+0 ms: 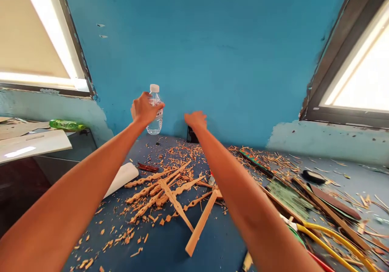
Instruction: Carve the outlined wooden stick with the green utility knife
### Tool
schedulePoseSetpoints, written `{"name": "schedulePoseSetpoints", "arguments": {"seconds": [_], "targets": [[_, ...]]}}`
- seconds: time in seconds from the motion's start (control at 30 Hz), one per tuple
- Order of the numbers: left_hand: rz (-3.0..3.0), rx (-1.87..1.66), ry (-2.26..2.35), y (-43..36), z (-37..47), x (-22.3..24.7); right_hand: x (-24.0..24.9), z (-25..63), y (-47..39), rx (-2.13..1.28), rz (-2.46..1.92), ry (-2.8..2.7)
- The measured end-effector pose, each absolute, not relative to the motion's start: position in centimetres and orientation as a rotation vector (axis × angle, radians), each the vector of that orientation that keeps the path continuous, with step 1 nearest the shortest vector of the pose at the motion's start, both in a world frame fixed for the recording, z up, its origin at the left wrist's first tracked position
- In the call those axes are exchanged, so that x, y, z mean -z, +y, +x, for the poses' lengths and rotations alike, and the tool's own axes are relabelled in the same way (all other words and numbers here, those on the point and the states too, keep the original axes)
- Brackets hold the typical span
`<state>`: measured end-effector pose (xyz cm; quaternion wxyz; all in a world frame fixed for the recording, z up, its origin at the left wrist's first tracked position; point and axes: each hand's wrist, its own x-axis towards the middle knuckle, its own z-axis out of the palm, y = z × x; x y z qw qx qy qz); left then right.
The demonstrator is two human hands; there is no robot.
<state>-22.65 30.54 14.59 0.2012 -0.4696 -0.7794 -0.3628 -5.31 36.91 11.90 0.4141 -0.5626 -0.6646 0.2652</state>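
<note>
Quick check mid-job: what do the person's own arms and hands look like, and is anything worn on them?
The left arm and right arm are long and slim in view, with no sleeve showing. The left hand and right hand are ungloved. No watch, band or cable shows at either wrist; finger rings are too small to rule out.

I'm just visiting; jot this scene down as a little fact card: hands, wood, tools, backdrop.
Left hand: wrapped around a transparent bottle with a white cap
Right hand: beside a dark object near the wall; contact unclear
Wood: carved strips overlapping amid scattered chips
Tools: yellow-handled tool, lower right
Surface: blue table
Backdrop: blue wall
</note>
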Motion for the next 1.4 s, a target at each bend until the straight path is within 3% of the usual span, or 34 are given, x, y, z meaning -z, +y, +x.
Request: {"name": "schedulePoseSetpoints", "arguments": {"seconds": [0.13, 0.27, 0.6, 0.83, 1.13, 1.4], "targets": [[-1.224, 1.113, -2.268, 33.4, -24.5, -12.2, -5.5, -7.4, 37.7, -0.624, -1.645, -1.520], [-1.169, 1.162, -2.349, 34.9, -25.8, -10.0, -2.1, -9.5, 39.0, -0.564, -1.742, -1.410], [-1.188, 1.271, -2.392, 35.5, -28.1, -7.2, 1.1, -10.1, 41.5, -0.549, -1.762, -1.335], [-1.207, 1.482, -2.382, 34.2, -28.2, -7.6, 0.4, -8.6, 40.9, -0.575, -1.602, -1.385], [-1.249, 2.282, -1.907, 30.1, -19.5, -11.1, -4.3, -4.5, 35.1, -0.610, -1.151, -1.461], [-2.122, 3.125, -1.415, 24.0, -8.3, -13.2, -4.8, 3.7, 24.3, -0.821, -0.698, -1.566]]}}
